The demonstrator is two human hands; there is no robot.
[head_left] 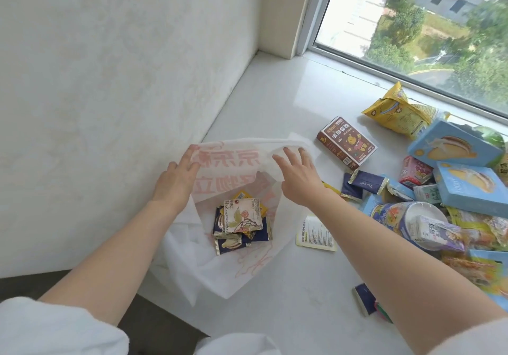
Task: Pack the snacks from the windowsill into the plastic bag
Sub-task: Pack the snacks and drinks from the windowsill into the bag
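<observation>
Centrally, at the lower middle of the frame, the plastic bag [236,272] lies on the pale, smooth windowsill [275,93]; it is thin, crinkled white film with faded pink lettering, its mouth spread wide. Inside sit small flat foil sachets [242,225], dark blue and yellow, with a cream square tea packet on top. The left hand [176,181] pinches the bag's upper left rim, fingers curled over the film. The right hand [297,173] rests with straight, spread fingers on the rim's upper right, flattening it, gripping nothing. Just right of the bag lies a flat pale-yellow sachet [316,233]. Farther right, a brown cardboard box [346,141] lies apart from a heap of snacks [439,203]: light blue rectangular cartons, a puffy yellow bag [395,110], a round tub with a clear lid, glossy wrappers. A textured white wall fills the upper left; a glass window [426,25] fills the upper right.
</observation>
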